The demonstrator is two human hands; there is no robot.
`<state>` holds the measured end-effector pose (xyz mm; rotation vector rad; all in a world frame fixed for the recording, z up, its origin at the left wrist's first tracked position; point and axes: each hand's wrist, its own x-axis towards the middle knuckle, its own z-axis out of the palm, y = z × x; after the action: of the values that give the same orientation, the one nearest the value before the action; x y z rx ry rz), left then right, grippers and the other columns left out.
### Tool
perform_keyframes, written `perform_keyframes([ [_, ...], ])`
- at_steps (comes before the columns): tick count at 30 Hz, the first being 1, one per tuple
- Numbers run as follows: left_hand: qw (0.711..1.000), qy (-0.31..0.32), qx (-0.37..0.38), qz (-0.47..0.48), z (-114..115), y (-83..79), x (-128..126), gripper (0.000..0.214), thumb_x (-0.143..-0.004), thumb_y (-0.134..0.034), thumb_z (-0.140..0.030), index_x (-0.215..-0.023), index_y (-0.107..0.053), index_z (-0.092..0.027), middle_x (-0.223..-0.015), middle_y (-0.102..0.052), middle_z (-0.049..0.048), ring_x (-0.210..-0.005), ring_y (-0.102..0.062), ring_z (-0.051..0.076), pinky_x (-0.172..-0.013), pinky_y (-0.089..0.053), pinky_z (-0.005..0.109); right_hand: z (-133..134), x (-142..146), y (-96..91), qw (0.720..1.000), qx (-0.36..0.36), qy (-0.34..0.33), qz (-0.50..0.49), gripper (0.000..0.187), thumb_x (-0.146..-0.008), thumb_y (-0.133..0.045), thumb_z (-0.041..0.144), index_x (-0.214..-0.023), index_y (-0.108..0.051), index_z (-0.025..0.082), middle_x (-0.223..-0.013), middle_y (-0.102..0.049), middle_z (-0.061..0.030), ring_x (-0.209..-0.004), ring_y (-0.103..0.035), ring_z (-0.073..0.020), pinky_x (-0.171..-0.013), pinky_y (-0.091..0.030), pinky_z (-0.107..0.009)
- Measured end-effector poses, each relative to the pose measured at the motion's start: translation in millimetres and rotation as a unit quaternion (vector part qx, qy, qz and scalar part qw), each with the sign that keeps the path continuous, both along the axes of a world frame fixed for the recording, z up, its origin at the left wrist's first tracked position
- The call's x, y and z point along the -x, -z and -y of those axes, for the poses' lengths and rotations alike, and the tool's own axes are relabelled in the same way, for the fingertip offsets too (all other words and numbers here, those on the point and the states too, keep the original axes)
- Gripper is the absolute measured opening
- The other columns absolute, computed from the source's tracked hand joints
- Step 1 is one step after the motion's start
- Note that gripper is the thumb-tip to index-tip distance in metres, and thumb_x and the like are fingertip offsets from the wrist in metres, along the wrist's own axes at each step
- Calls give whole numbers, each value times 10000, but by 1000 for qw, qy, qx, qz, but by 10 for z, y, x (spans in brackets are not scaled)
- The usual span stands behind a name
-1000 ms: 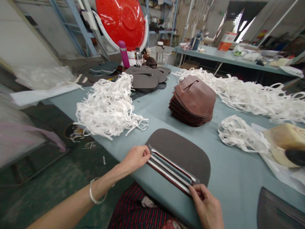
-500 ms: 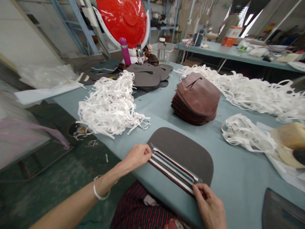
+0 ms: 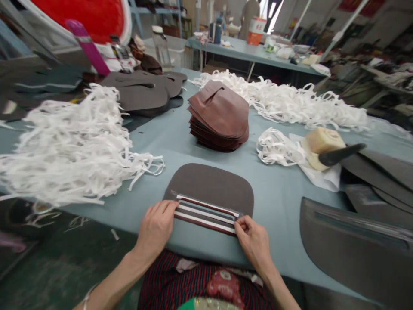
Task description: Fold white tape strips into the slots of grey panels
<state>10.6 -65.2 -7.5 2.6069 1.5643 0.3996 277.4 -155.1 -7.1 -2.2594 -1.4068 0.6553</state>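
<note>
A dark grey rounded panel lies flat at the near table edge. Along its near side runs a narrow slot framed by brown edging and white tape. A brown strip faced with white tape stretches between my two hands at the panel's near edge. My left hand has its fingers closed on the left end of this strip, the fingertips partly hidden. At the right end, my right hand pinches it between thumb and fingers.
Beyond the panel sits a stack of brown leather pieces. White ribbon heaps lie left and behind. On the right are a small ribbon bundle, a yellowish block with a black-handled tool, and more grey panels.
The view has swung to the right, bringing the grey panels there further into sight. My left hand has turned, its back now upward; both hands stay at the strip's ends.
</note>
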Motion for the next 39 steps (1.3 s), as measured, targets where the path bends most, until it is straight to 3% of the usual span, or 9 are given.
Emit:
perform_keyframes([
  [6, 995, 66, -23, -76, 171, -22, 33, 433, -895, -482, -263, -1328, -461, -267, -1225, -556, 125, -1122, -512, 281, -857, -423, 398, -16, 40, -41, 1000, 3, 21, 14, 162, -796, -508, 284, -659, -559, 217, -541, -558, 53, -532, -513, -103, -548, -275, -207],
  [14, 992, 60, -12, -111, 267, 30, -70, 511, -886, -502, -325, -1384, -386, -324, -1380, -432, 153, -1258, -409, 327, -918, -393, 471, -4, 87, -37, 993, 21, 20, 118, 88, -805, -534, 239, -734, -574, 207, -562, -554, 44, -523, -490, -107, -527, -257, -215],
  [17, 993, 63, -7, -95, 211, 35, -124, 528, -867, -534, -328, -1377, -395, -325, -1384, -432, 147, -1258, -407, 330, -936, -387, 476, -42, 179, -34, 980, -40, -41, 193, 131, -847, -471, 169, -835, -600, 190, -710, -586, -7, -625, -518, -130, -556, -300, -223],
  [20, 995, 67, -14, -66, 95, 27, -216, 523, -839, -575, -367, -1344, -439, -331, -1373, -441, 145, -1259, -401, 340, -951, -379, 488, -180, 333, -22, 952, -129, -176, 213, 279, -869, -436, 131, -1078, -604, 208, -870, -581, -49, -795, -534, -165, -659, -368, -234],
  [22, 997, 66, -20, -46, -6, 16, -274, 490, -832, -582, -391, -1308, -478, -336, -1359, -452, 142, -1253, -405, 340, -953, -377, 494, -292, 424, -2, 938, -142, -233, 216, 350, -867, -454, 135, -1191, -562, 215, -900, -574, -60, -844, -531, -186, -696, -390, -254],
  [26, 999, 47, -21, -13, -187, 1, -336, 380, -874, -525, -356, -1253, -526, -328, -1317, -491, 118, -1222, -439, 299, -950, -386, 468, -433, 439, 49, 949, -120, -217, 195, 189, -886, -458, 154, -907, -644, 179, -829, -563, -48, -772, -545, -166, -672, -399, -243],
  [28, 999, 40, -21, 2, -241, 12, -347, 351, -891, -497, -347, -1238, -535, -314, -1307, -499, 110, -1220, -439, 286, -957, -381, 465, -469, 381, 54, 958, -104, -205, 171, 203, -902, -451, 164, -807, -629, 182, -811, -557, -31, -724, -554, -137, -649, -394, -221],
  [35, 997, 18, -10, 79, -304, 87, -327, 352, -880, -524, -346, -1216, -531, -240, -1271, -525, 98, -1204, -442, 256, -988, -361, 448, -700, 312, -75, 950, 30, -184, 250, 167, -906, -456, 169, -859, -612, 206, -912, -585, -16, -668, -598, -116, -514, -331, -217],
  [39, 993, 14, -6, 118, -316, 108, -288, 325, -880, -527, -310, -1193, -532, -223, -1248, -543, 81, -1185, -452, 233, -992, -359, 427, -788, 323, -130, 941, 33, -207, 267, 169, -897, -440, 154, -824, -584, 203, -893, -592, -14, -708, -612, -121, -541, -356, -213],
])
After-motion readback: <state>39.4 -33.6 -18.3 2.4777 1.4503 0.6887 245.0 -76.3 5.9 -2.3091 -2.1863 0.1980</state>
